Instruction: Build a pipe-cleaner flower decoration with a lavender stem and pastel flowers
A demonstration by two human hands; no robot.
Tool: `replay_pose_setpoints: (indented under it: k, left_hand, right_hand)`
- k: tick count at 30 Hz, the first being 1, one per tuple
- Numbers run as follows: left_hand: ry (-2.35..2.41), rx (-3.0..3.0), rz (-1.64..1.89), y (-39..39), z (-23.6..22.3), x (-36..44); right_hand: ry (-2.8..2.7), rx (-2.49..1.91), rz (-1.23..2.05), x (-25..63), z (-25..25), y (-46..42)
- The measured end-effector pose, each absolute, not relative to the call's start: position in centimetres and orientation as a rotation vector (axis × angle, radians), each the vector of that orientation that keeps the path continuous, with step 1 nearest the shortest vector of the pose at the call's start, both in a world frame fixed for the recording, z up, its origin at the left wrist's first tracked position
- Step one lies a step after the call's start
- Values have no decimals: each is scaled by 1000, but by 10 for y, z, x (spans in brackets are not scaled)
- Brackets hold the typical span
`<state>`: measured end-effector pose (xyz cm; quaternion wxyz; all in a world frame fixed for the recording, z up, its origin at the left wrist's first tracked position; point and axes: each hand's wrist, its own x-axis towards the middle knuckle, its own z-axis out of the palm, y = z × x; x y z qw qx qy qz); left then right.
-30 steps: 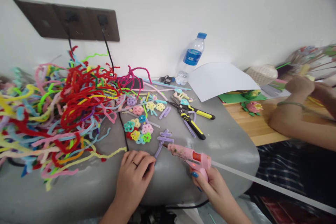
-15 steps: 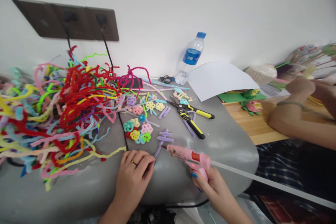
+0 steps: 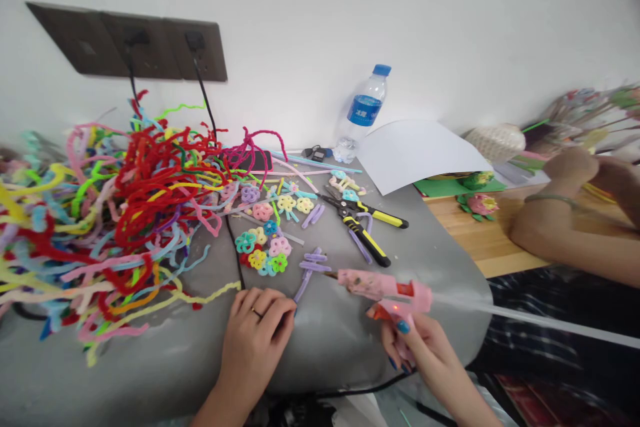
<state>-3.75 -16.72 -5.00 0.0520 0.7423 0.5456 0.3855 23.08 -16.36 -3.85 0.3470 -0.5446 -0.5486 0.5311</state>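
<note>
Grey surface (image 3: 425, 240) below a white wall: my right hand (image 3: 413, 340) is closed around the pink glue gun (image 3: 383, 287), nozzle near the purple pieces (image 3: 314, 261); my left hand (image 3: 259, 330) curls, fingers at the lower purple end, its grip hidden from me.
</note>
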Motion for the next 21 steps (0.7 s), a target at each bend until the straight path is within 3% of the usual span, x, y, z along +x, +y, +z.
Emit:
replay_pose_setpoints:
  k: [11, 18, 21]
  left_hand:
    - [1653, 2265, 1210, -167, -51, -38]
    - [1602, 2257, 1284, -168, -54, -40]
    - [1610, 2270, 1288, -168, -53, -40]
  right_hand:
    - [-1017, -1555, 1161, 295, -12, -78]
    - [-1099, -1605, 1267, 309, 0, -49]
    - [-1223, -1692, 1165, 312, -1, -45]
